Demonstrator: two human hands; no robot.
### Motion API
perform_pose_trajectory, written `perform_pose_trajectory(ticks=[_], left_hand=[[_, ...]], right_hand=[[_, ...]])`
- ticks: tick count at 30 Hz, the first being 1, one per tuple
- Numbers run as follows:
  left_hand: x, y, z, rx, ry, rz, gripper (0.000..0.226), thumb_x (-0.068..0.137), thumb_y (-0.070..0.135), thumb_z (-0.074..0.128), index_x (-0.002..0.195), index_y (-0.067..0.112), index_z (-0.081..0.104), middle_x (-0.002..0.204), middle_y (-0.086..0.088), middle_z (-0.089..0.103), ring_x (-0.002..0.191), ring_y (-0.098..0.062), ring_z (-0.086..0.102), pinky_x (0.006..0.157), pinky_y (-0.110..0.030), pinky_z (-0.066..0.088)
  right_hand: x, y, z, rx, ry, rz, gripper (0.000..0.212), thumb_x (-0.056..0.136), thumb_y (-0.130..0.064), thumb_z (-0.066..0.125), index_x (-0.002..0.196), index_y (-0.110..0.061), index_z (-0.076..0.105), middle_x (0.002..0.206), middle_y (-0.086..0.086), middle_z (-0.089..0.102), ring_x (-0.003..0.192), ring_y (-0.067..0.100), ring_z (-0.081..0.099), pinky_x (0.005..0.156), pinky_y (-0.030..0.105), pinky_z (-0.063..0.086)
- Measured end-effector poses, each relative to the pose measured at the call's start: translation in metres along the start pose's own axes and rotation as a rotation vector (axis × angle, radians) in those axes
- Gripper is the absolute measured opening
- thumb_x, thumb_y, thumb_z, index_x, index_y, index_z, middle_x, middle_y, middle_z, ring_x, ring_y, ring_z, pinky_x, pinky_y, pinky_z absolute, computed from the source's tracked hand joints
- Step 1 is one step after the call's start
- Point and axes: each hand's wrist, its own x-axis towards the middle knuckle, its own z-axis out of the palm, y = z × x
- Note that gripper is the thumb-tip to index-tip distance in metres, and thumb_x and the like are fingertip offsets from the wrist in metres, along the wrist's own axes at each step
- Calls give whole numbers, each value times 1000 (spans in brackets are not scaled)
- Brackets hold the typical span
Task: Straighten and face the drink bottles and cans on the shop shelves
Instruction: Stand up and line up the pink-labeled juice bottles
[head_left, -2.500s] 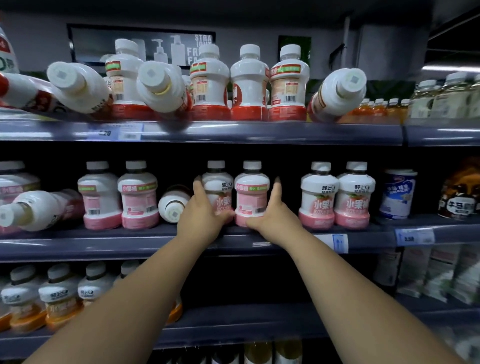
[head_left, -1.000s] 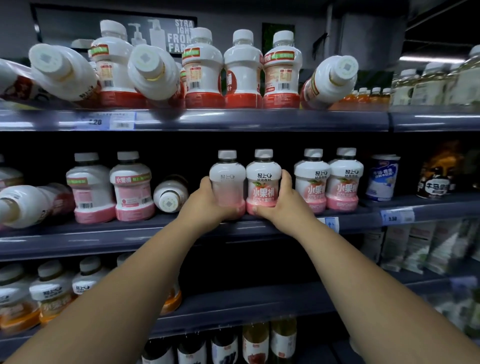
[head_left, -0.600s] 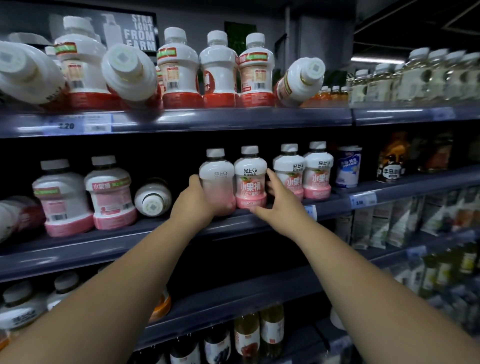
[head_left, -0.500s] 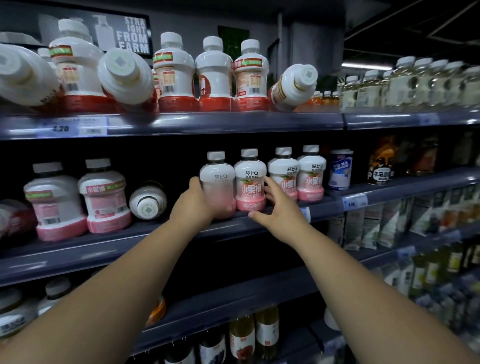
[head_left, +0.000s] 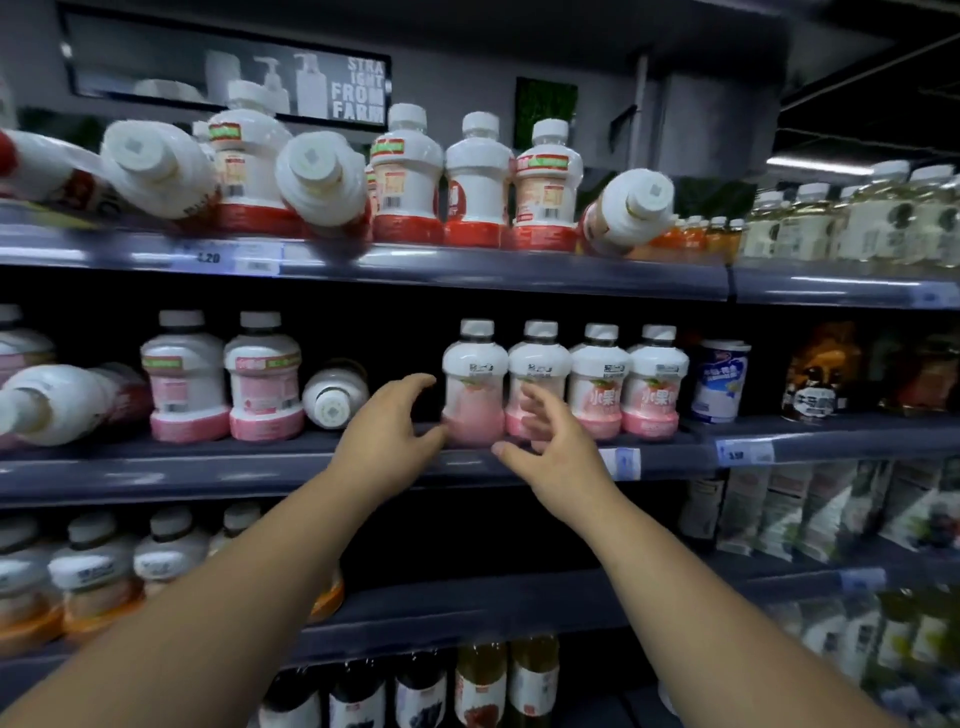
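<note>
Both arms reach to the middle shelf (head_left: 260, 467). The left hand (head_left: 389, 426) is spread loose just left of the first pink bottle (head_left: 474, 384), grasping nothing. The right hand (head_left: 550, 452), fingers relaxed and empty, hovers before the second bottle (head_left: 540, 361). Further left, a fallen bottle (head_left: 332, 397) lies cap forward.

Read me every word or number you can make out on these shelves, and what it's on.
"STRA IGHT FROM FARM": wall sign.
"4.20": price tag on the upper shelf.
"小果": pink bottles; the rest is blurred.
Other labels and tags: too blurred to read.
</note>
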Motion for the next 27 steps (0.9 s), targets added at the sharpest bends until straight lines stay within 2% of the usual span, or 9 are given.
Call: perform_pose_trajectory(ticks=[3, 5, 10, 15, 17, 19, 21, 24, 27], left_hand=[[-23, -11, -20, 28, 73, -56, 59, 86, 31, 72, 139, 22, 49, 136, 0, 56, 125, -18, 54, 102, -36, 45], [-37, -22, -35, 41, 106, -101, 57, 87, 30, 72, 139, 22, 50, 135, 1, 56, 124, -17, 54, 102, -34, 45], [-55, -62, -75, 71, 163, -183, 54, 85, 34, 71, 135, 26, 50, 131, 2, 57, 121, -15, 55, 96, -42, 51], [-51, -95, -100, 80, 211, -185, 57, 87, 32, 70, 139, 23, 46, 135, -1, 52, 122, -17, 53, 98, -39, 49], [-49, -104, -104, 63, 208, -163, 58, 88, 31, 70, 139, 24, 45, 136, 0, 50, 122, -15, 51, 98, -36, 47], [-47, -113, -106, 45, 213, -139, 58, 88, 30, 70, 139, 23, 45, 137, 1, 48, 121, -14, 50, 97, -35, 47], [-45, -122, -105, 22, 215, -106, 58, 88, 31, 70, 139, 24, 44, 136, 3, 47, 120, -11, 48, 95, -32, 47], [-41, -130, -102, -11, 222, -84, 57, 88, 33, 70, 138, 25, 44, 132, 5, 47, 116, -8, 48, 94, -29, 46], [-35, -135, -100, -46, 258, -77, 59, 86, 35, 70, 138, 26, 44, 131, 6, 48, 116, -10, 48, 95, -32, 46]], right_hand=[[1, -7, 25, 34, -31, -45, 65, 83, -27, 80, 133, -49, 44, 134, -18, 53, 118, 0, 54, 103, 30, 47], [-1, -12, 49, 58, -86, -58, 65, 84, -26, 79, 135, -45, 45, 135, -16, 52, 121, 2, 53, 105, 32, 47], [10, -33, 107, 49, -149, -109, 74, 83, -28, 80, 144, -35, 39, 137, -12, 48, 125, 5, 48, 106, 34, 45], [27, -53, 152, -69, -10, -182, 74, 80, -34, 81, 143, -27, 42, 137, -6, 50, 125, 9, 48, 100, 23, 38], [36, -59, 170, -124, 62, -178, 78, 77, -40, 82, 142, -23, 43, 137, -2, 50, 124, 15, 50, 100, 28, 41], [45, -62, 189, -201, 193, -113, 84, 71, -52, 83, 139, -20, 44, 134, 2, 52, 120, 22, 54, 100, 40, 44], [50, -62, 205, -293, 317, -56, 87, 67, -61, 81, 133, -17, 47, 128, 4, 57, 115, 26, 57, 101, 46, 41], [53, -60, 222, -442, 410, -17, 83, 66, -70, 76, 126, -19, 49, 121, 1, 63, 110, 24, 61, 109, 49, 32], [57, -59, 228, -466, 426, 20, 73, 70, -69, 74, 120, -21, 49, 112, -3, 67, 104, 20, 63, 112, 45, 27]])
